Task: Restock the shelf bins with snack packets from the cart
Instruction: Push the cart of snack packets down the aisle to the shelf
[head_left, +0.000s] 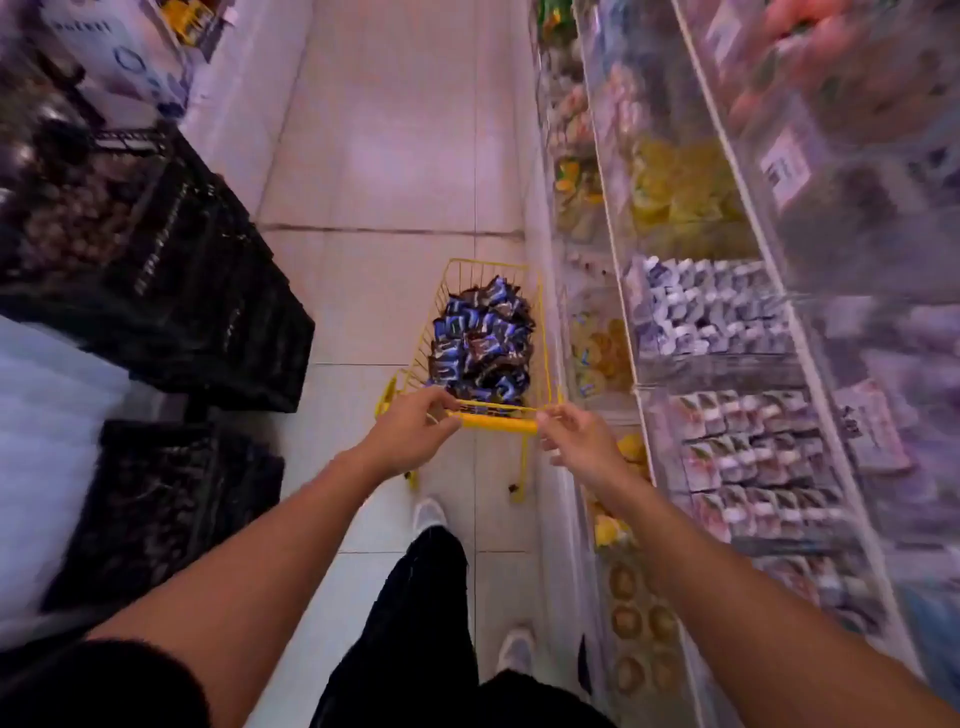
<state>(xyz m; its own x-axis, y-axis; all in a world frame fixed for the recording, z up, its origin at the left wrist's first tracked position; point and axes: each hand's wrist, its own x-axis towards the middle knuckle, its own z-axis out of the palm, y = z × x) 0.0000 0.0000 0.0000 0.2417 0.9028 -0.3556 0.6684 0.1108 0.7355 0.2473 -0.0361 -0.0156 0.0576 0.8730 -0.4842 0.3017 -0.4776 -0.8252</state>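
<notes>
— Down by my feet first: dark trousers and pale shoes (429, 512) on the tiled floor (395, 156), mid-aisle. Only the head view to go on, and its edges are blurred.

— And your hands?

— Both on the yellow cart (485, 332). Left hand (415, 431) curls its fingers over the left end of the handle bar (496, 422); right hand (574, 439) pinches the right end, fingers only loosely bent. Neither holds a packet.

— Where is the stock?

— Snack packets (483, 338), dark blue and brown, heaped in the cart basket right up to its rim. Shelf bins (711, 312) run along my right, clear-fronted, most already holding goods. Which bin takes these I cannot tell; labels are too smeared.

— What worries you?

— Three things, as I judge it. Heaped that high, a jolt over a tile joint could spill packets onto the floor. My cart sits just beside the shelf base, so steering carelessly might clip it. And black crates (208, 291) crowd the left side, narrowing the lane; swing wide and a wheel catches one.

— Your grip?

— Light on the right. If the cart snags, that hand may slip off the bar.
</notes>
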